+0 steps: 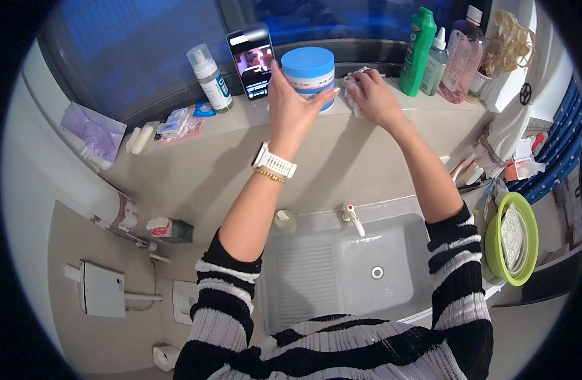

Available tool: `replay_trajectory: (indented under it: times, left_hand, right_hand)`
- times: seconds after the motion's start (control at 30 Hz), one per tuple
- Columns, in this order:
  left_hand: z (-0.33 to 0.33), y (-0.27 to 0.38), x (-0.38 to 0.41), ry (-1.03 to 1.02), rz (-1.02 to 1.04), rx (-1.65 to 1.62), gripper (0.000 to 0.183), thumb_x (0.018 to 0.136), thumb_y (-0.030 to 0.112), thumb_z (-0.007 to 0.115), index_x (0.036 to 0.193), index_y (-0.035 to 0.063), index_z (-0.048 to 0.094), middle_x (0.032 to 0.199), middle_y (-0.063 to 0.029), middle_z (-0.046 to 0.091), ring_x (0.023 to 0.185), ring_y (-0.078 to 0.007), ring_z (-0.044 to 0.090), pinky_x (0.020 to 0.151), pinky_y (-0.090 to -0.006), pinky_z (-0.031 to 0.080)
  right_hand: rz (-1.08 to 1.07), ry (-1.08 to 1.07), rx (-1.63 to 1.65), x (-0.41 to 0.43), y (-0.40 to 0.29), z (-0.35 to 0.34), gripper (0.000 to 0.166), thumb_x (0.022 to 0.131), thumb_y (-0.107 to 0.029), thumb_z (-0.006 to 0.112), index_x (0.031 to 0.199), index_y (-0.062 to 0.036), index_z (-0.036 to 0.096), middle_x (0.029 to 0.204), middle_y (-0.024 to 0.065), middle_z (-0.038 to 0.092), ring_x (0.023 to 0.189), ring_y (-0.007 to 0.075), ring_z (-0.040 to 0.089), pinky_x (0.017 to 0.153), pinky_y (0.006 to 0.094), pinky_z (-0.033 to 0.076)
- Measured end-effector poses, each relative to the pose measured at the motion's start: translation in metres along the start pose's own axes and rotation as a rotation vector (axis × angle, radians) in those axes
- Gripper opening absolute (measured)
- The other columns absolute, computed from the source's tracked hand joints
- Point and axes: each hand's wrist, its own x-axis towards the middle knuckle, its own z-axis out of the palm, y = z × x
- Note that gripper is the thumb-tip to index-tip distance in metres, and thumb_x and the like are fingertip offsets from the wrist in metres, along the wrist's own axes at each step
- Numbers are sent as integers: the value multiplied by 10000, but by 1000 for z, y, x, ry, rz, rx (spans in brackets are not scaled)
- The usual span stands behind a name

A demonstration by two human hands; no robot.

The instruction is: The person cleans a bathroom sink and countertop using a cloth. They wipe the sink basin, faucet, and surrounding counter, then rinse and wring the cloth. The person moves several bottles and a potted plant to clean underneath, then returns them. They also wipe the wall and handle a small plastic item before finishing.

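My left hand [295,104] grips a round plastic jar [308,69] with a blue lid, white band and blue lower part. It is at the window ledge [245,118]; whether its base rests there is hard to tell. To its right, my right hand [369,97] presses a crumpled whitish cloth [352,95] onto the ledge, fingers bent over it. A lit smartphone [252,66] leans upright against the window just left of the jar. Left of the phone stands a pump bottle [211,80] with a clear cap.
On the ledge's right stand a green bottle [417,52], a nozzle bottle [434,69], a pink bottle [462,61] and a dried plant [509,40]. Small packets [176,123] lie left. Below are a grey washboard sink [305,280], a white faucet [353,221] and a green basin [531,237].
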Motion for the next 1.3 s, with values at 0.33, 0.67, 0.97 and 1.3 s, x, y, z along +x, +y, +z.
replay_trajectory:
  times: [0.33,0.67,0.97,1.3]
  left_hand:
    - [1,-6,9,-53,-79,-340,922,670,339,910,1289,-96,384,1248,-240,541,1131,-342,580,958,-419,480]
    - [-115,-19,-41,-103,-168,-542,776,788,187,856,1346,-4,352,1289,-158,533,1159,-217,575,1003,-382,476]
    - [-152,-21,-56,-76,-235,-481,768,799,165,840,1380,14,362,1300,-136,536,1174,-209,568,1022,-378,465]
    - [-165,-19,-56,-14,-278,-395,812,776,164,848,1416,27,367,1320,-127,533,1179,-211,565,1041,-386,453]
  right_hand:
    - [164,57,-258,-6,-16,8,471,1037,-376,385,1218,-7,616,1280,210,612,1194,384,576,995,450,476]
    - [281,-43,-424,-1,-36,25,576,1033,-472,361,1420,-71,508,1477,128,494,1385,290,438,1131,397,372]
    - [233,6,-317,-3,-52,26,520,1007,-392,392,1344,-39,569,1415,153,547,1358,295,468,1122,399,386]
    - [114,-9,-263,-3,-89,49,524,1007,-371,377,1347,-19,561,1386,157,567,1332,303,494,1109,391,405]
